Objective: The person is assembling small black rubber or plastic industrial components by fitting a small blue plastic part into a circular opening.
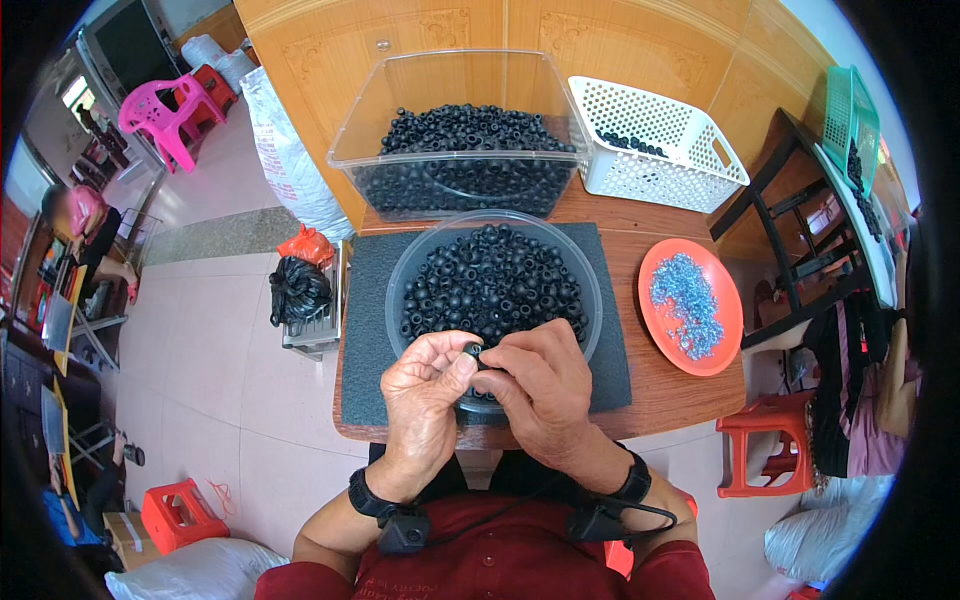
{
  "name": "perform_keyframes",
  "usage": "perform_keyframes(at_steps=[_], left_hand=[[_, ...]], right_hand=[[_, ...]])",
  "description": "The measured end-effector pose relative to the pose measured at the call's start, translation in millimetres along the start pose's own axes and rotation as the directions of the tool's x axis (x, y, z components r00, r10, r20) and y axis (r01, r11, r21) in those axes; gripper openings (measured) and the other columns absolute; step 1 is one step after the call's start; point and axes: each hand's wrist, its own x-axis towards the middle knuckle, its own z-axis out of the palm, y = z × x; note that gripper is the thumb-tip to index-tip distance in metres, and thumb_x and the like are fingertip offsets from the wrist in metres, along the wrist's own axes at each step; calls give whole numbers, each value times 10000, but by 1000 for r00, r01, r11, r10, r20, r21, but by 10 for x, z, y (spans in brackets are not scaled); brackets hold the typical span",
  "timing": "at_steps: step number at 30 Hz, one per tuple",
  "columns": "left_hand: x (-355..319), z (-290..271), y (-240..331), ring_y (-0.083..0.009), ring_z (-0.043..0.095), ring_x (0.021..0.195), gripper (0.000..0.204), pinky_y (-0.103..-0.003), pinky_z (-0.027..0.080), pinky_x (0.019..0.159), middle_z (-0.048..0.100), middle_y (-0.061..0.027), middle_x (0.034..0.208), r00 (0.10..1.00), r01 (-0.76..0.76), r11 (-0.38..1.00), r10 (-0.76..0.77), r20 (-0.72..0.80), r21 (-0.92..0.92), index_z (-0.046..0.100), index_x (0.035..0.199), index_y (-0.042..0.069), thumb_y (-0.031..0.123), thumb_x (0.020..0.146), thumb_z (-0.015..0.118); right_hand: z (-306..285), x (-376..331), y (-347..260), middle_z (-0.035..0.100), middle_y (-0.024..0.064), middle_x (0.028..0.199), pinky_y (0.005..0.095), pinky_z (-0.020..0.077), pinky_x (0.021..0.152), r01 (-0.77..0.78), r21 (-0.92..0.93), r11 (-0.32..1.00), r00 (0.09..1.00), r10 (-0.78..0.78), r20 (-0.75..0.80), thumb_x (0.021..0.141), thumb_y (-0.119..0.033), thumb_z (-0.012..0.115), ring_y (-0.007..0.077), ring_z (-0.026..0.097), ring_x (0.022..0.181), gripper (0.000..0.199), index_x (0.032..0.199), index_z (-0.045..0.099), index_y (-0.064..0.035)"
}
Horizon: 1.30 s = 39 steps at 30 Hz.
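My left hand (425, 395) pinches a small round black plastic piece with a hole (473, 350) between thumb and index finger. Close against it, my right hand (545, 385) has its thumb and fingers drawn together, the tips touching the piece; whatever else they hold is hidden. Both hands are over the near rim of a round clear tub (592, 275), which is heaped with similar black pieces (490, 280). To the right, an orange plate (733, 305) carries a spread of small shiny blue-silver bits (686, 300).
A large clear bin (350, 150) of black pieces stands behind the tub, beside a white perforated basket (690, 185) with a few more. The tub rests on a dark mat (610, 370) on a wooden table (715, 395). A person's arm and a red stool (765, 430) are at right.
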Motion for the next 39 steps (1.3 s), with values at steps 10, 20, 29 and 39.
perform_keyframes(at_steps=[10,20,29,39], left_hand=[[-36,-5,57,-122,604,692,193,-236,492,639,651,-91,866,998,58,998,-58,30,-7,597,1000,-53,36,835,643],[-70,18,64,-126,613,698,157,-239,492,620,661,-86,837,990,112,993,-115,81,30,612,998,-33,36,857,614],[-78,9,42,-117,612,687,160,-230,490,614,662,-81,835,989,129,990,-133,65,63,614,994,-31,42,851,626],[-44,-29,80,-138,618,689,171,-244,484,601,665,-107,831,966,237,970,-240,100,49,606,998,-38,57,857,620]], right_hand=[[-93,57,-10,579,95,811,333,416,602,-18,68,997,998,14,60,650,12,700,247,516,709,226,847,596,-22],[-125,-31,-37,572,47,893,225,454,687,-552,745,374,784,538,310,816,6,653,101,574,788,134,942,611,-9],[-94,-146,71,574,41,895,236,441,683,-486,545,683,866,461,194,775,-22,690,95,517,792,162,924,629,-18],[-160,-80,95,613,56,874,274,437,663,-331,346,878,943,295,153,714,20,672,169,526,786,178,880,632,-31]])
